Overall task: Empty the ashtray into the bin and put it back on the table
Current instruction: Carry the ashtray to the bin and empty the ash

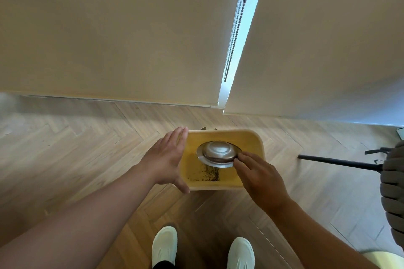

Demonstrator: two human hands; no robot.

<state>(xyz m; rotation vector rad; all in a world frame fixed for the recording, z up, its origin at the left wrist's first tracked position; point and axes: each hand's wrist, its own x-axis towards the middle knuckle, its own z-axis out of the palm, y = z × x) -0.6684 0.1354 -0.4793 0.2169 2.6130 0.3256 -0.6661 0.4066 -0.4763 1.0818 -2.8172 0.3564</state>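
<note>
Right now the right hand pinches the rim of the steel ashtray, upturned over the yellow bin on the floor; the left hand, spread wide, steadies the bin's left wall. A slipping pinch could drop the ashtray inside.

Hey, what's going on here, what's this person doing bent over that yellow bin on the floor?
A person stands over a yellow bin on the wood floor. The right hand holds a metal ashtray by its rim, turned upside down over the bin's opening. The left hand is open and pressed flat against the bin's left side, apparently steadying it. Dark ash lies scattered on the bin's bottom, so the ashtray looks emptied or nearly so. It has not yet gone back to a table.
</note>
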